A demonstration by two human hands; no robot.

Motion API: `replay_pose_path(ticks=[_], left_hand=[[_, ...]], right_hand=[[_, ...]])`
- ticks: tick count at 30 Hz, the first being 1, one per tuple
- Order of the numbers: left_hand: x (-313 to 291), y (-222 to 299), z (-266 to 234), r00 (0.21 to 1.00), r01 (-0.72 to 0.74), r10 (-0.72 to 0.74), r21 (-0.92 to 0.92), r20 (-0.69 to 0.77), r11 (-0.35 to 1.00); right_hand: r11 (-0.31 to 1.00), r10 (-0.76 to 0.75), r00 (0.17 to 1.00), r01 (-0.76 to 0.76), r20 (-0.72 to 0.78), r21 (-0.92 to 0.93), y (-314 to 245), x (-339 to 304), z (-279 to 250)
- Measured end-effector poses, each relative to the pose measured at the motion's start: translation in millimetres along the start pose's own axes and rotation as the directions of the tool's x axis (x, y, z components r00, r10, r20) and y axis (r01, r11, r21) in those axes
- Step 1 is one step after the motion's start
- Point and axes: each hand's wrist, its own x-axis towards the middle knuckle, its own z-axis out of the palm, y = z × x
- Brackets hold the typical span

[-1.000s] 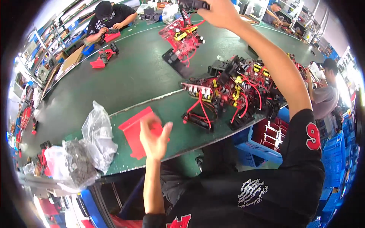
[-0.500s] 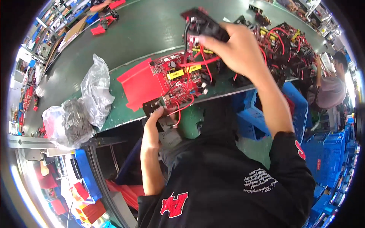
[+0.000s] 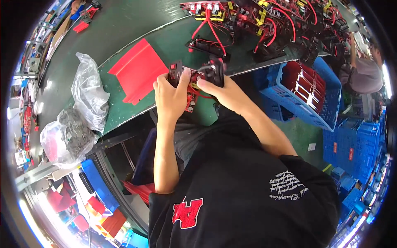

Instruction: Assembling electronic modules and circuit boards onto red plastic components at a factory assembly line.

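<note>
Near the table's front edge, my left hand is closed on a black end panel joined to a red circuit board. On the board's other side, my right hand grips a second black panel that has a dark cable on it. The board hangs between both hands, partly covered by my fingers, with red wires looping below. Left of my hands, a bent red sheet lies bare on the green table. Beyond them stands another board with red wires, its black panel in front.
Clear plastic bags lie at the table's left edge, one holding grey parts. Several wired boards crowd the far right. A blue crate with red panels stands right of me, near a person.
The circuit board has come off the red sheet and moved toward me, turned on its side. My right hand has come down with its panel to meet my left.
</note>
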Motion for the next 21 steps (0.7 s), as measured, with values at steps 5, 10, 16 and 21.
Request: replay_pose_path(ticks=[5,10,16,21], left_hand=[[0.6,-25.1,13.4,0.842,-0.486,0.539,0.403,-0.023,0.776],[19.9,-23.1,-23.2,0.938,-0.081,0.170,-0.286,0.301,0.955],[21.6,-43.4,-21.7,0.974,-0.133,0.104,0.137,0.201,0.982],[27.1,-55.6,-24.1,0.921,0.018,-0.051,0.088,0.385,0.996]], right_hand=[[0.783,-0.215,0.974,0.218,-0.075,0.583,32.1,-8.6,37.7],[0.738,-0.148,0.977,0.211,-0.152,0.641,45.6,-11.2,42.0],[0.724,-0.259,0.949,0.314,-0.180,0.614,42.2,-17.5,58.3],[0.776,-0.143,0.983,0.186,-0.118,0.602,26.9,-21.1,61.5]])
